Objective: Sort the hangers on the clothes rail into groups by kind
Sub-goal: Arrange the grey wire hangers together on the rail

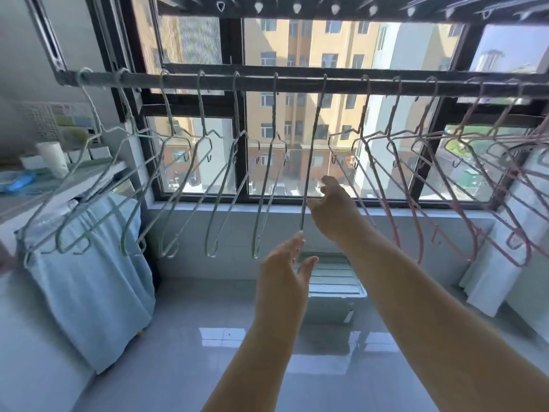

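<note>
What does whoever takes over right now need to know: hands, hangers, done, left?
Left hand: open, fingertips touching the bottom of the edge-on middle hanger.
Right hand: raised beside that hanger, fingers loosely curled; grip unclear.
Rail: pale green hangers on the left, pink hangers on the right.
Done: the colours look grouped.
Left: place the middle hanger; its kind is hard to read edge-on.

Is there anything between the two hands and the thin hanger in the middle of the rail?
Nothing visible stands between them. The left hand touches the lower end of the middle hanger with straight fingers. The right hand is close beside it, on its right.
</note>
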